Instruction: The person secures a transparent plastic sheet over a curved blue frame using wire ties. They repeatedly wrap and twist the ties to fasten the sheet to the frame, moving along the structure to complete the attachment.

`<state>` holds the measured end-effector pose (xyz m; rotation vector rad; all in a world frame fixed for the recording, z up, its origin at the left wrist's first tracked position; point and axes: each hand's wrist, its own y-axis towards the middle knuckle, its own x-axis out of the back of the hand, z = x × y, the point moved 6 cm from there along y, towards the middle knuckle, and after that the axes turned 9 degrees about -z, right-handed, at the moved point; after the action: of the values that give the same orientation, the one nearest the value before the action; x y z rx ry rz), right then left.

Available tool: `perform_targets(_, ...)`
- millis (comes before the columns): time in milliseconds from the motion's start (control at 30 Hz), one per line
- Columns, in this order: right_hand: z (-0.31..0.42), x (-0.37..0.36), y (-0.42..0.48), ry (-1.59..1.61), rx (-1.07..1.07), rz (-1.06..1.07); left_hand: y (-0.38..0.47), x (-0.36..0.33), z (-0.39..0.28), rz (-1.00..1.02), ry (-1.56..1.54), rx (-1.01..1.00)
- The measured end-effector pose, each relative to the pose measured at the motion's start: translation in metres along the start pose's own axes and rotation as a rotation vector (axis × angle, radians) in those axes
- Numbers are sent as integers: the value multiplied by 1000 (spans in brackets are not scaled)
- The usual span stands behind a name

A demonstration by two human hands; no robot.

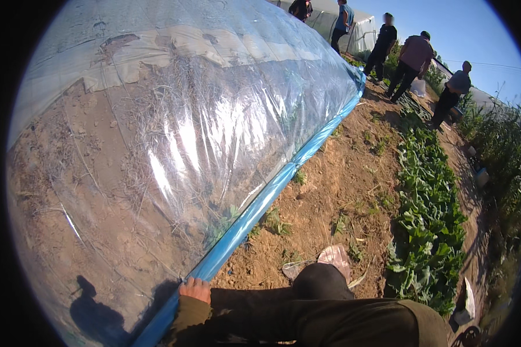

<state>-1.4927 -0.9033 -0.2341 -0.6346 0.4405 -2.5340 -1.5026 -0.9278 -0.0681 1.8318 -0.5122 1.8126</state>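
My left hand, in an olive sleeve, grips the blue rolled edge of a clear plastic greenhouse film. The film slopes up to the left, creased and shining in the sun. The blue edge runs from the bottom of the view up to the right, where it is bunched at the far end. My right hand is out of view. Before me are a dark-clad knee and olive clothing at the bottom.
Bare soil with small weeds borders the film. A row of leafy green plants runs along the right. Several people stand farther off, one near the film's far end. Tall weeds line the right edge. A flat pale piece lies beyond the knee.
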Motion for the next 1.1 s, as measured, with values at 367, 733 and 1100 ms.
perform_targets(367, -22, -13, 3, -443, 255, 81, -147, -101, -29, -383, -1378, 1532)
perform_targets(733, 169, 171, -110, -628, 381, -452, -133, -124, 18, -671, -1676, 1732)
perform_targets(1100, 60, 99, -73, -484, 163, -416, -121, -114, 71, -935, -1285, 1825)
